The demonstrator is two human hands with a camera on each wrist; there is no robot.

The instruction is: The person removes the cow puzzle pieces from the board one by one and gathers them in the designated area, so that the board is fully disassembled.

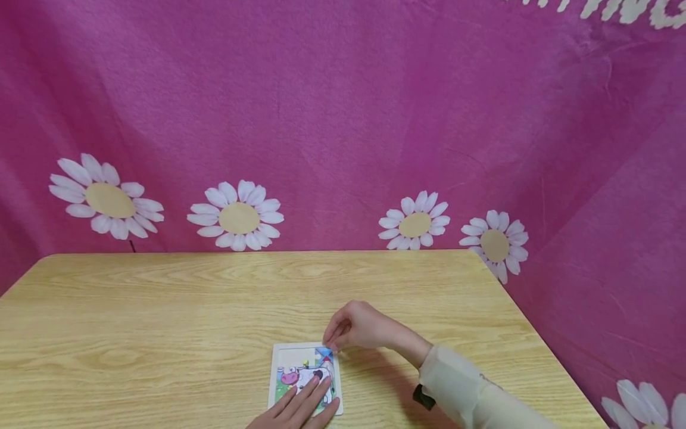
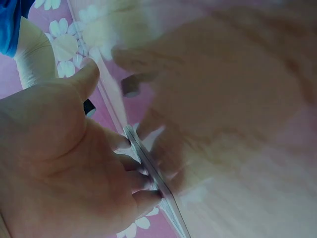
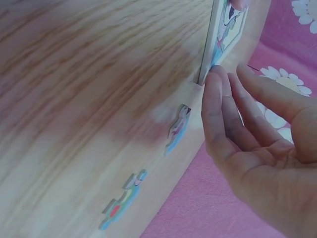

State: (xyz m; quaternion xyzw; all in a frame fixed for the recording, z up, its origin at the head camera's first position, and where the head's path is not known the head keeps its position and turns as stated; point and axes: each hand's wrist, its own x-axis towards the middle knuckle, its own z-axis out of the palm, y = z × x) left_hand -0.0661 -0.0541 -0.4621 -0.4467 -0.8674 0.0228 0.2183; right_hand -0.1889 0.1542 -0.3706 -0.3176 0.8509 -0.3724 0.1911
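A small jigsaw puzzle of a cartoon cow (image 1: 311, 376) lies in a white-edged tray (image 1: 274, 369) at the near middle of the table. The tray's upper left part shows a bare pale area. My left hand (image 1: 301, 406) rests on the puzzle's lower part, fingers straight and slightly spread; its fingertips (image 2: 148, 196) touch the board. At the upper right corner, my right hand (image 1: 356, 326) touches a blue and red puzzle piece (image 1: 324, 355) with its fingertips. The right wrist view shows the right thumb (image 3: 255, 82) apart from the other fingers, with nothing visible between them.
Two loose puzzle pieces, one dark-tipped (image 3: 178, 128) and one with red and yellow (image 3: 124, 201), lie on the wooden table (image 1: 161, 322) in the right wrist view. Behind the table hangs a magenta cloth (image 1: 332, 131) with white daisies.
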